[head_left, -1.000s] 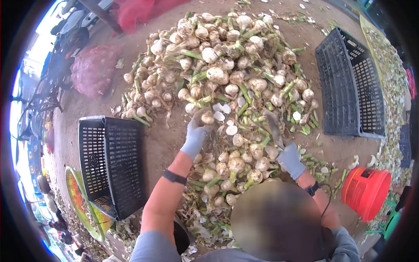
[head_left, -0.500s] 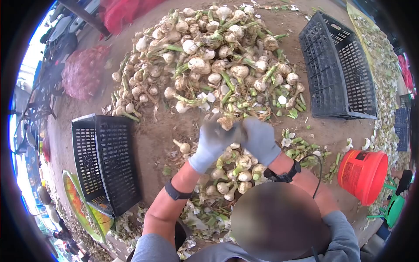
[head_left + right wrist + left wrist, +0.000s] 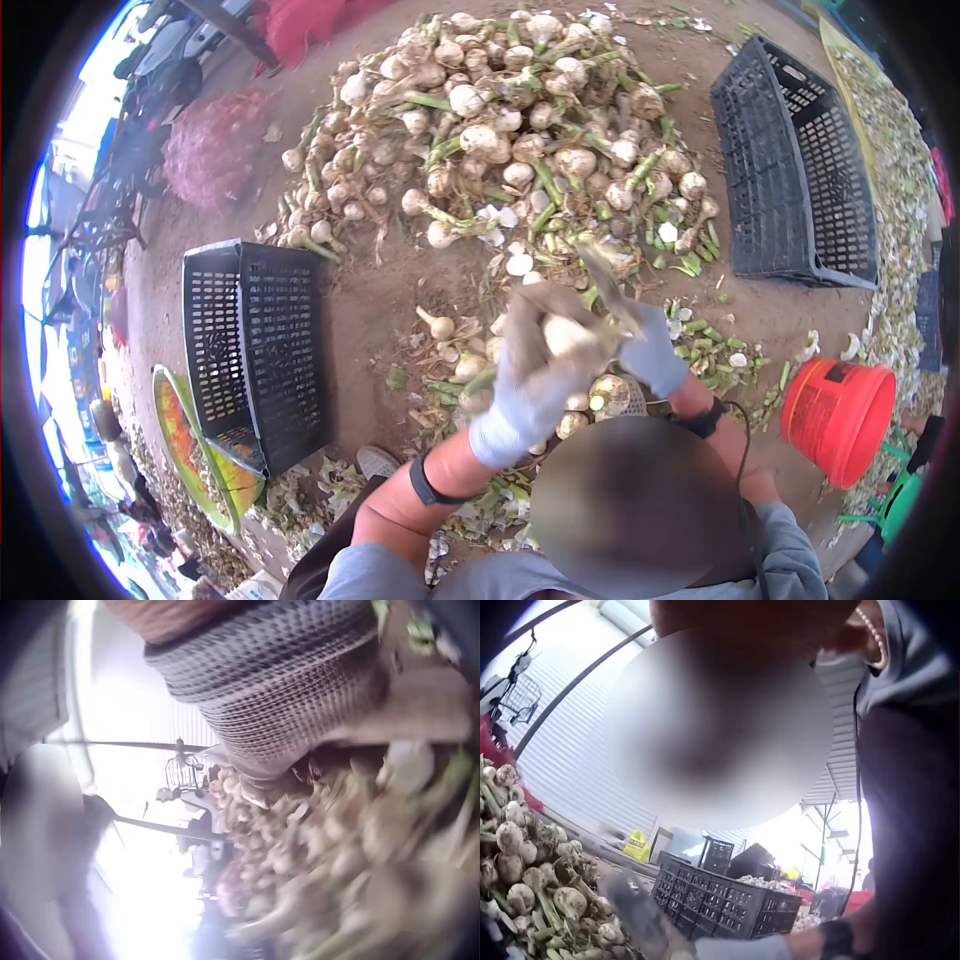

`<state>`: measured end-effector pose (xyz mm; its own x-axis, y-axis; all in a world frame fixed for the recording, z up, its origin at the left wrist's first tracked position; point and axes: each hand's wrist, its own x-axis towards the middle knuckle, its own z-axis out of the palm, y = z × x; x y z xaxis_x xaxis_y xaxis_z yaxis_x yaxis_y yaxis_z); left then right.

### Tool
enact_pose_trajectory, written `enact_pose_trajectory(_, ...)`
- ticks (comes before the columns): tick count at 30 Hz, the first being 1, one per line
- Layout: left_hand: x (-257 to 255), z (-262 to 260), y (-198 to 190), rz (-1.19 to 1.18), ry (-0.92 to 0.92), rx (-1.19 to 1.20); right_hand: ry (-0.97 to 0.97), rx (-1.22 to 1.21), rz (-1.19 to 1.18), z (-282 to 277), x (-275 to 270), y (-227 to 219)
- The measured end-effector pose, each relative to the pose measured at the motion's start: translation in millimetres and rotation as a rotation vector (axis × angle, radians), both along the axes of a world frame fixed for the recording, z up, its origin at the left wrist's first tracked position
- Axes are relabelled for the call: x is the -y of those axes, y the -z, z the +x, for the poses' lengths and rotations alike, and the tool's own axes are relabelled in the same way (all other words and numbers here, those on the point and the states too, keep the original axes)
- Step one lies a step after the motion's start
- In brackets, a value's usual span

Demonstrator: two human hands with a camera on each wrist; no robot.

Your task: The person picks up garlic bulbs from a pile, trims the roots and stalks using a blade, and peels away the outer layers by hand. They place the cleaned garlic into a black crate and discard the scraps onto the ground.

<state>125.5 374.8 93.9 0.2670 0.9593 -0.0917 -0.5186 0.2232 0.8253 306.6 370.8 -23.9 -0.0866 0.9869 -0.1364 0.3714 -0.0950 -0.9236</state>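
Note:
My gloved left hand [image 3: 535,350] grips a pale garlic bulb [image 3: 568,335] in front of my body, its stem end toward my right hand. My right hand [image 3: 655,350], also gloved, holds a knife [image 3: 603,275] with its broad blade pointing up and away. The two hands are close together, the bulb between them. Motion blurs the knife [image 3: 634,907] in the left wrist view. In the right wrist view the knitted glove [image 3: 277,697] fills the top. Loose garlic bulbs [image 3: 610,395] lie on the ground below the hands.
A large heap of garlic [image 3: 500,130] lies ahead. Black plastic crates stand at left [image 3: 285,350] and right [image 3: 765,170]. A red bucket [image 3: 835,420] is at the right, near cut stems [image 3: 710,345]. A pink net sack [image 3: 215,155] sits far left.
The left hand lifted a bulb from near the heap and brought it to the right hand. Both hands then drew back toward the body, and the bulb's roots no longer face up.

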Motion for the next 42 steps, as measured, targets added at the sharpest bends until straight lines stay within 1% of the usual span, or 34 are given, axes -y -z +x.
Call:
enact_pose_trajectory(1, 0, -4, -1, 0.052, 0.088, 0.065, 0.056, 0.012, -0.147, 19, 0, 47)
enact_pose_trajectory(2, -6, -8, -1, 0.112, 0.172, 0.130, 0.041, 0.012, -0.132, 32, 0, 64)
enact_pose_trajectory(3, -18, -18, 7, 0.147, 0.243, -0.250, 0.196, -0.131, -0.167, 42, 3, 79)
enact_pose_trajectory(4, -28, -25, 38, 0.256, 0.083, -0.434, 0.366, -0.278, -0.226, 42, 12, 88)
enact_pose_trajectory(5, -40, -49, 91, -0.031, 0.049, -0.336, 0.370, -0.284, -0.244, 39, 13, 80)
enact_pose_trajectory(6, -69, -55, 89, -0.497, -0.233, -0.382, 0.358, -0.219, -0.213, 37, 3, 60)
enact_pose_trajectory(7, -98, -82, 135, -0.590, -0.296, -0.666, 0.343, -0.150, -0.179, 35, -5, 49)
enact_pose_trajectory(8, -125, -104, 192, -0.665, -0.468, -0.859, 0.342, -0.150, -0.175, 33, -9, 49)
enact_pose_trajectory(9, -148, -110, 217, -0.691, -0.498, -0.739, 0.353, -0.158, -0.226, 32, -12, 50)
enact_pose_trajectory(11, -173, -112, 231, -0.603, -0.521, -0.684, 0.367, -0.186, -0.307, 27, -18, 48)
enact_pose_trajectory(12, -177, -109, 221, -0.527, -0.550, -0.630, 0.370, -0.181, -0.311, 26, -18, 48)
enact_pose_trajectory(13, -178, -112, 210, -0.646, -0.409, -0.541, 0.358, -0.176, -0.294, 24, -18, 47)
enact_pose_trajectory(14, -172, -113, 215, -0.650, -0.407, -0.540, 0.346, -0.173, -0.275, 24, -17, 47)
enact_pose_trajectory(16, -148, -122, 227, -0.567, -0.314, 0.022, 0.358, -0.241, -0.268, 23, -15, 53)
enact_pose_trajectory(17, -131, -124, 214, -0.514, -0.224, 0.154, 0.368, -0.309, -0.257, 21, -14, 55)
enact_pose_trajectory(18, -118, -124, 205, -0.514, -0.225, 0.155, 0.367, -0.308, -0.258, 18, -15, 51)
enact_pose_trajectory(20, -96, -116, 183, -0.383, -0.040, 0.317, 0.279, -0.018, -0.224, 12, -15, 39)
enact_pose_trajectory(21, -91, -91, 138, -0.518, -0.228, 0.295, 0.197, 0.087, -0.215, 11, -13, 43)
enact_pose_trajectory(22, -86, -91, 136, -0.518, -0.221, 0.300, 0.203, 0.093, -0.213, 7, -15, 36)
enact_pose_trajectory(24, -72, -96, 131, -0.176, 0.072, 0.128, 0.039, 0.075, -0.087, -9, -21, 12)
enact_pose_trajectory(25, -66, -79, 105, -0.201, 0.018, -0.087, 0.048, 0.079, -0.087, -16, -24, 1)
enact_pose_trajectory(26, -64, -74, 107, -0.202, 0.027, -0.084, -0.030, 0.241, 0.081, -23, -26, -11)
enact_pose_trajectory(27, -64, -69, 112, 0.038, 0.016, -0.470, -0.111, 0.402, 0.247, -28, -26, -18)
enact_pose_trajectory(28, -64, -67, 119, 0.289, 0.001, -0.851, -0.106, 0.404, 0.247, -33, -27, -22)
enact_pose_trajectory(29, -66, -63, 117, 0.221, 0.039, -0.671, -0.175, 0.496, 0.387, -38, -28, -25)
enact_pose_trajectory(30, -65, -61, 113, 0.506, 0.008, -0.974, -0.245, 0.587, 0.527, -44, -28, -30)
enact_pose_trajectory(32, -62, -58, 95, 0.339, 0.117, -0.895, -0.258, 0.567, 0.567, -50, -23, -38)
enact_pose_trajectory(35, -62, -53, 84, 0.311, 0.149, -0.884, -0.174, 0.576, 0.652, -52, -21, -34)
enact_pose_trajectory(36, -62, -50, 80, 0.310, 0.153, -0.880, -0.173, 0.579, 0.649, -50, -23, -30)
enact_pose_trajectory(38, -58, -45, 71, 0.121, 0.253, -0.945, -0.095, 0.526, 0.555, -43, -26, -19)
enact_pose_trajectory(39, -52, -42, 68, 0.464, 0.128, -0.899, -0.087, 0.531, 0.546, -24, -33, -2)
enact_pose_trajectory(40, -46, -39, 43, 0.548, 0.210, -0.881, -0.045, 0.589, 0.218, 4, -40, 20)
enact_pose_trajectory(41, -42, -39, 39, 0.649, 0.157, -0.908, -0.007, 0.630, -0.117, 12, -39, 19)
enact_pose_trajectory(42, -44, -38, 37, 0.761, 0.075, -0.936, -0.008, 0.634, -0.109, 13, -37, 18)
